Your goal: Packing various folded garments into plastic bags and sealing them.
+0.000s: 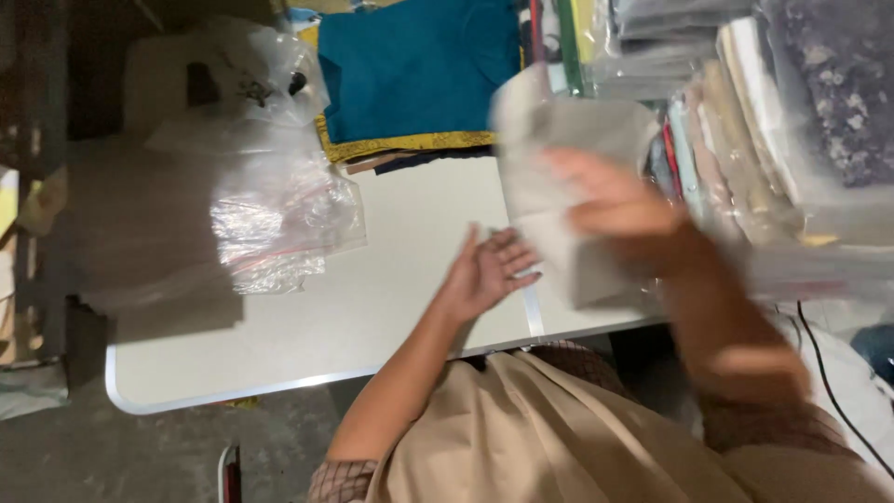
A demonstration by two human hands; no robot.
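Note:
My right hand [619, 210] is blurred with motion and lies on a pale folded cloth or packet [559, 149] that stands up off the white table [372, 307]; whether it grips the packet I cannot tell. My left hand [489, 270] is flat and open, palm up, on the table just left of the packet's lower edge, fingers spread and touching or nearly touching it. A beige cloth [540, 438] lies over my lap below the table edge.
A folded teal garment [419, 70] on a yellow-trimmed pile sits at the back. Clear plastic bags [270, 224] lie at the left. Stacks of bagged folded fabrics [773, 121] fill the right. A black cable [833, 391] hangs lower right.

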